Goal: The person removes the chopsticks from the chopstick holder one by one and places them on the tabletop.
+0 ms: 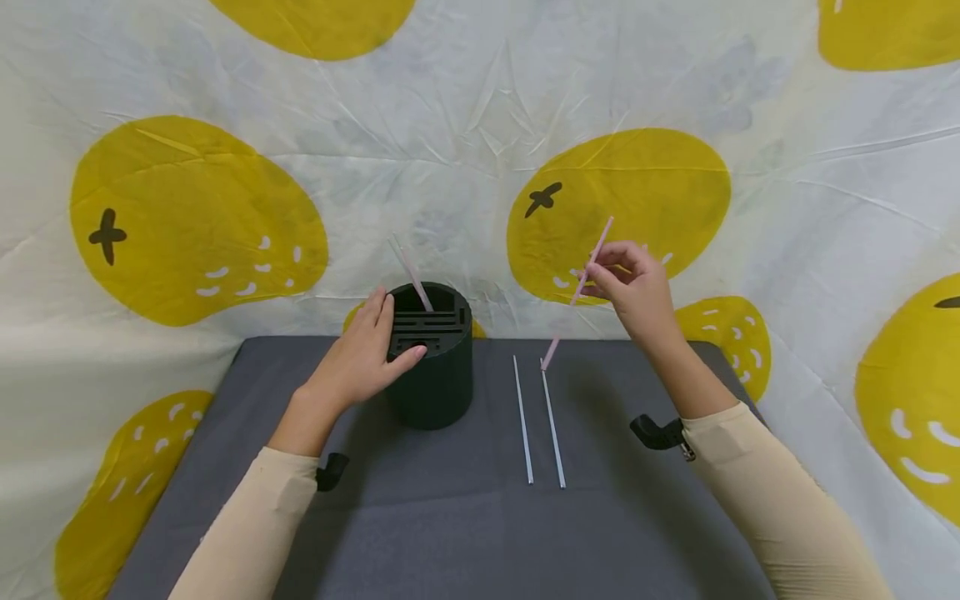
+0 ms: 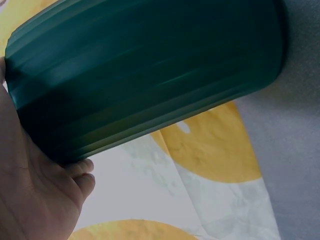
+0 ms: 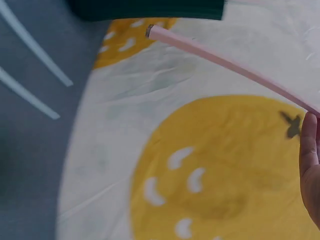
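Observation:
My right hand (image 1: 637,283) pinches a thin pink straw (image 1: 597,242) between thumb and fingers, above the back of the table. The straw slants, its lower end (image 3: 160,34) pointing down and left. A dark green round holder (image 1: 431,392) stands upright to the left, with slots in the front part of its top. Spread over the holder's left rim, my left hand (image 1: 360,350) rests with straight fingers and the thumb across the slotted top. Another pale pink straw (image 1: 412,273) leans inside the holder's back opening; its lower part is hidden.
Two whitish straws (image 1: 523,425) lie side by side on the grey table (image 1: 450,533), right of the holder. Behind the table's back edge hangs a white cloth (image 1: 420,108) printed with big yellow fruit shapes. Black wrist straps (image 1: 660,433) sit at both cuffs.

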`<state>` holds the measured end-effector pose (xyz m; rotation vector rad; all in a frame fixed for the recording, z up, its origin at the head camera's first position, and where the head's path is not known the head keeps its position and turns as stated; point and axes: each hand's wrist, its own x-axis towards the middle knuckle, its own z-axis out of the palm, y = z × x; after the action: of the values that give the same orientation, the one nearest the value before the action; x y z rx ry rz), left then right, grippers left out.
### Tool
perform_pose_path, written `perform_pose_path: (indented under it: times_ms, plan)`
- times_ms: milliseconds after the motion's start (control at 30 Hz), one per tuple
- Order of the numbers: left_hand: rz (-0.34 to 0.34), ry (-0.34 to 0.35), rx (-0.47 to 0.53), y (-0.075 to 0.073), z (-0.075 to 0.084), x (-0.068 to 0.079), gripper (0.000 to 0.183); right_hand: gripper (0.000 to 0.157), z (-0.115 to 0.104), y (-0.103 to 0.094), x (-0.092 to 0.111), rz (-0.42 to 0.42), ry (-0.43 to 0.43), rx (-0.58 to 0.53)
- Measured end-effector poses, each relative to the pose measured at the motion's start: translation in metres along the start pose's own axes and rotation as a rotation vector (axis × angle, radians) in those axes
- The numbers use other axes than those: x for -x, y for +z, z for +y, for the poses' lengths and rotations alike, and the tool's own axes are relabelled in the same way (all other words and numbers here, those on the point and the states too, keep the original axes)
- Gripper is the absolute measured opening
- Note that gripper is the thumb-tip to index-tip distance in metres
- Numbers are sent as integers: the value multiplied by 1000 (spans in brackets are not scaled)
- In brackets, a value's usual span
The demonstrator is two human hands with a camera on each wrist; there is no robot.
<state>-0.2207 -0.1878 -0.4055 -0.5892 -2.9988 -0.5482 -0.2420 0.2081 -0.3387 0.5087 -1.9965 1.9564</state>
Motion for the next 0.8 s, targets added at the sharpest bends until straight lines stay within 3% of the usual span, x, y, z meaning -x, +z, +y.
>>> perform_pose_path:
  times_ms: [267,400,533,800]
  plan:
    - [-3,-2,5,1,1,0,109,13,39,-31,29,-6,95,108]
    - [-1,-2,-2,0,1,-1,109,25,59,-40,37,-22,183,249]
    - [0,-5,4,0,0,0,109,33,83,-48,43,-73,292,344]
    - [-3,-5,4,0,1,0,109,31,118,-54,57,-174,437,408]
